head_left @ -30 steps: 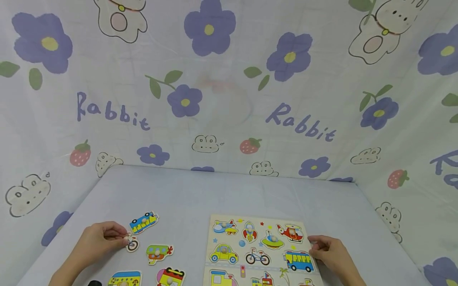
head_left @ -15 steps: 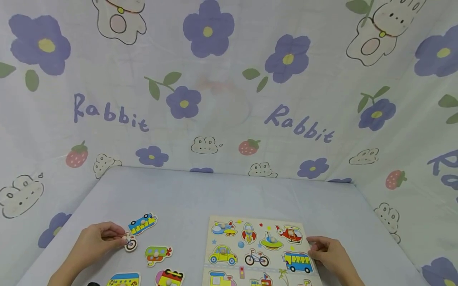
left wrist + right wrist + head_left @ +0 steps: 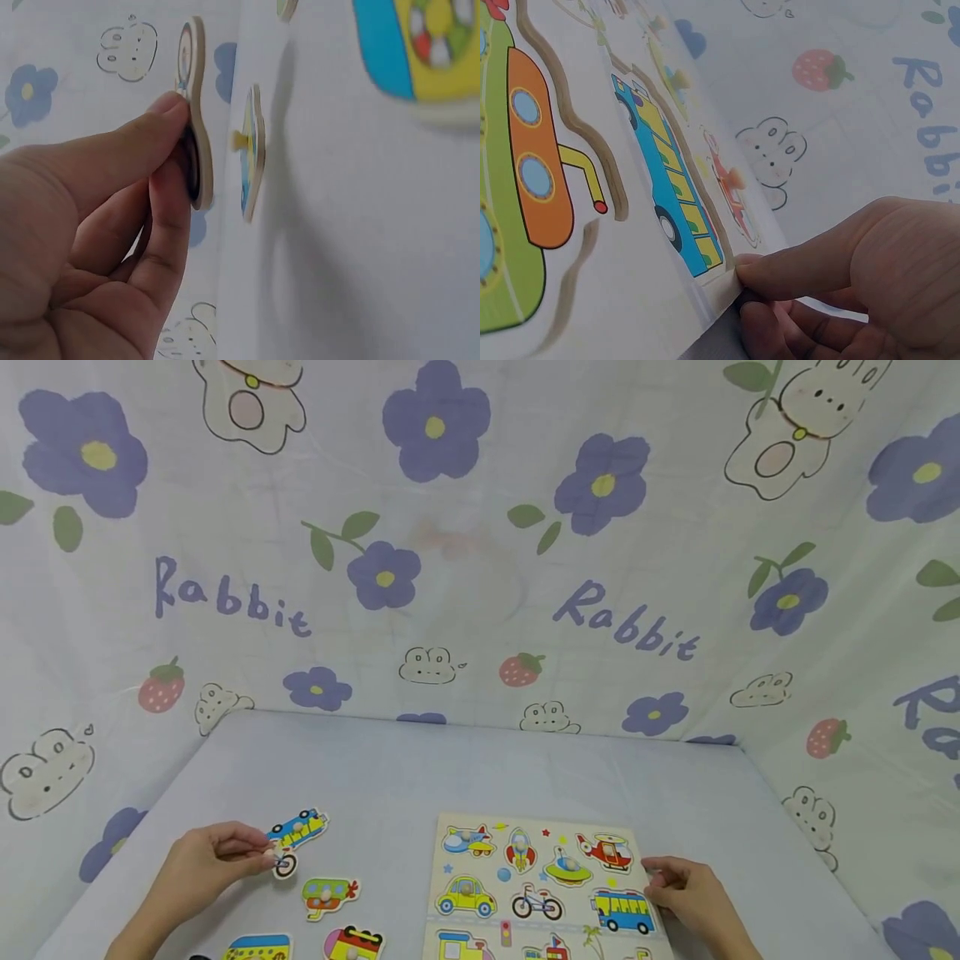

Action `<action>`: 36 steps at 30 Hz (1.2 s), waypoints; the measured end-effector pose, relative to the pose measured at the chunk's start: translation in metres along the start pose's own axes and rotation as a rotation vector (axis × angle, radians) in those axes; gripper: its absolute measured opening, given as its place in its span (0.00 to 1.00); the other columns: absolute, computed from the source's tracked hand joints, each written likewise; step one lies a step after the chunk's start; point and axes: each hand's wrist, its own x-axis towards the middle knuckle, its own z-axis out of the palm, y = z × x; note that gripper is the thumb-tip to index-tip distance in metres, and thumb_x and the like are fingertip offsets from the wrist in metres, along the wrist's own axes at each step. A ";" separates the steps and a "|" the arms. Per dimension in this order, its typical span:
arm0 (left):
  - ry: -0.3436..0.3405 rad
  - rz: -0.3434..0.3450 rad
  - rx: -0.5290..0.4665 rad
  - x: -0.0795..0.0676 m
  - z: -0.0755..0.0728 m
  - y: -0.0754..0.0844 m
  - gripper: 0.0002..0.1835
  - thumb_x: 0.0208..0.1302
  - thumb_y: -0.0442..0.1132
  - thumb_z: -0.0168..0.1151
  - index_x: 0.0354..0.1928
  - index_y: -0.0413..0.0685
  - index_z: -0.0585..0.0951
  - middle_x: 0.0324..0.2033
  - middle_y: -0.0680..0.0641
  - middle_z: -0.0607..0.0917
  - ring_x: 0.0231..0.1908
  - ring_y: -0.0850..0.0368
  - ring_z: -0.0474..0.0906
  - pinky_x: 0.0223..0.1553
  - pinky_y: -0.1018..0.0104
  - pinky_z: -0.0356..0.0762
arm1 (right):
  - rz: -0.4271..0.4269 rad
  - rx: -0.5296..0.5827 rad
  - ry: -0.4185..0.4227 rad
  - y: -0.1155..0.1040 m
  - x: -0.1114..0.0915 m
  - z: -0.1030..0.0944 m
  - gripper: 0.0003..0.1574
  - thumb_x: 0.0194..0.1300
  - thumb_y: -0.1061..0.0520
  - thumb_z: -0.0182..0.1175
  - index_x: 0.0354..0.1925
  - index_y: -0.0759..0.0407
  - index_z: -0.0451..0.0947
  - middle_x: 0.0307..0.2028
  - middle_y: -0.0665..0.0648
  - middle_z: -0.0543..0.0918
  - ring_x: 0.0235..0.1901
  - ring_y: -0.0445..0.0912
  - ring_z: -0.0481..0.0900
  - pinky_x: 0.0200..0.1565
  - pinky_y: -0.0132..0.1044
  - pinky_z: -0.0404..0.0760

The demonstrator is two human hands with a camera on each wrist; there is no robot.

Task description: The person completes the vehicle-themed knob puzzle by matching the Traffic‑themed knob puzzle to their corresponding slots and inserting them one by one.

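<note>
My left hand (image 3: 201, 870) pinches a bicycle puzzle piece (image 3: 286, 864) between thumb and fingers. In the left wrist view the bicycle piece (image 3: 196, 112) is held up off the table, apart from the bus puzzle piece (image 3: 253, 146), which has a small knob. My right hand (image 3: 693, 895) grips the right edge of a wooden puzzle board (image 3: 504, 893), thumb on top. Plane, rocket, flying saucer, helicopter and car pieces with knobs sit in the board. Its bicycle recess (image 3: 537, 903) and bus recess (image 3: 624, 911) show printed pictures without knobs; the submarine recess (image 3: 540, 150) is bare too.
Near the left hand lie a submarine piece (image 3: 328, 896), a red and yellow vehicle piece (image 3: 351, 945) and a ship piece (image 3: 258, 947), the last two cut by the frame's bottom. A dark object (image 3: 200, 957) shows at the lower edge. A printed curtain (image 3: 465, 610) surrounds the table.
The bicycle piece has moved slightly right in my left hand and now covers part of the bus piece. My right hand stays at the board's edge.
</note>
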 end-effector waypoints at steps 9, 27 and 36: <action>0.008 0.013 -0.106 -0.002 0.022 0.028 0.16 0.52 0.45 0.77 0.38 0.45 0.85 0.31 0.52 0.88 0.33 0.58 0.85 0.36 0.69 0.80 | 0.002 -0.014 0.000 0.002 0.001 0.000 0.28 0.53 0.72 0.68 0.55 0.70 0.78 0.31 0.60 0.76 0.31 0.52 0.74 0.35 0.40 0.82; 0.002 0.091 -0.224 -0.007 0.104 0.105 0.11 0.48 0.35 0.79 0.33 0.47 0.84 0.26 0.55 0.86 0.28 0.59 0.83 0.31 0.68 0.81 | -0.022 -0.018 -0.014 -0.001 -0.001 0.000 0.28 0.53 0.71 0.68 0.54 0.70 0.78 0.31 0.59 0.76 0.30 0.51 0.74 0.35 0.40 0.82; -0.167 0.192 -0.317 -0.009 0.163 0.143 0.10 0.50 0.33 0.78 0.32 0.45 0.84 0.26 0.56 0.86 0.28 0.59 0.84 0.31 0.68 0.81 | -0.023 -0.004 -0.027 0.000 -0.001 -0.001 0.27 0.54 0.71 0.67 0.55 0.72 0.78 0.31 0.59 0.78 0.30 0.51 0.75 0.35 0.41 0.82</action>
